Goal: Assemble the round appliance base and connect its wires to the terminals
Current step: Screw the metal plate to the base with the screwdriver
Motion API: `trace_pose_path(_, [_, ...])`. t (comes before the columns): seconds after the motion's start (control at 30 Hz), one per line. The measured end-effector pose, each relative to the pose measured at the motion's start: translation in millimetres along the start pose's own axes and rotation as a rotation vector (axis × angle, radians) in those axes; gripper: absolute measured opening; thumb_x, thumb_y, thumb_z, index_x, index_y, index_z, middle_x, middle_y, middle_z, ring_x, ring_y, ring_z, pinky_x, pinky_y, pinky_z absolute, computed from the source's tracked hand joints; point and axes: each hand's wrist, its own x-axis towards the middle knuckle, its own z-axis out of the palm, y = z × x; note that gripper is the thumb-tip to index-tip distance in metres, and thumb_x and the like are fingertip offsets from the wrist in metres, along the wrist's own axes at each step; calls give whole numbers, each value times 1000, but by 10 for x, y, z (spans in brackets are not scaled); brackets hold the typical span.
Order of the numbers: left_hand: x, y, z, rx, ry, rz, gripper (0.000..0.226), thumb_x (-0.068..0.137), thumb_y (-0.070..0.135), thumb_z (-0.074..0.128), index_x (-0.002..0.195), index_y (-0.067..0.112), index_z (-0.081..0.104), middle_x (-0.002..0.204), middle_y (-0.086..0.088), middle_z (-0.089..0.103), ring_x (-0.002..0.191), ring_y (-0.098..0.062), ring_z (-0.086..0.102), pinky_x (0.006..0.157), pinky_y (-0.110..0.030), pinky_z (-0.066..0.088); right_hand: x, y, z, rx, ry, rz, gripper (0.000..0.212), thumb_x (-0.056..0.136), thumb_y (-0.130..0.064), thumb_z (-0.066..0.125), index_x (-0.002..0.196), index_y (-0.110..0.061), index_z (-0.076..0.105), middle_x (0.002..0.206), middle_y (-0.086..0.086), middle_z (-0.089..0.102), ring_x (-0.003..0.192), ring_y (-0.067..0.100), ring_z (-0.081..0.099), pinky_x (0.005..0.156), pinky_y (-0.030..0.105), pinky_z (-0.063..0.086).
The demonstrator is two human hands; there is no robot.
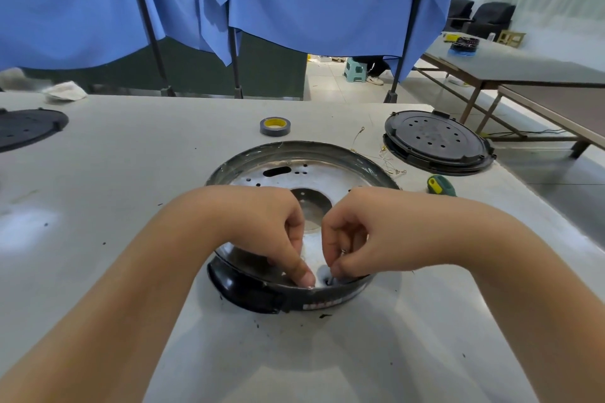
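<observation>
The round appliance base (314,153), a shiny metal plate with holes inside a black rim, lies in the middle of the white table. Both my hands work at its near edge. My left hand (275,232) has curled fingers and presses a fingertip down just inside the rim. My right hand (350,238) pinches a small metal part, seemingly a wire end or screw, at a hole beside the left fingertip. Thin loose wires (389,160) with ring terminals lie to the right of the base.
A black round cover (435,143) sits at the right back, another black cover (26,127) at the far left. A tape roll (275,126) lies behind the base. A green-handled screwdriver (440,185) rests to the right. Blue curtains hang behind; other tables stand right.
</observation>
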Motion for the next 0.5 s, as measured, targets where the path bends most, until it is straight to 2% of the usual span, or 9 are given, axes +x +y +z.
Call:
trace_pose_path(0.1, [9,3,-1,0,-3,-2,38,56,61,82,68,30,65,57,21,62,49,12,51,57,-19,37,10,-7,19,-16,14,-9,6,81,-28,70,76,-31,67,76,-9,68,58,-1,55,46,11,40])
trace_pose_path(0.27, [14,3,-2,-2,-13,7,37,57,61,81,68,30,65,57,19,62,48,11,52,57,-18,38,0,-10,49,-47,24,-18,8,80,-31,70,73,-33,66,75,-11,66,66,4,62,65,27,54])
trace_pose_path(0.5, [4,7,-2,-5,-16,7,37,58,60,82,70,29,66,60,17,64,53,5,54,59,-20,39,-4,26,23,35,9,-62,9,80,-40,72,79,-33,66,72,-16,65,65,2,59,70,32,54])
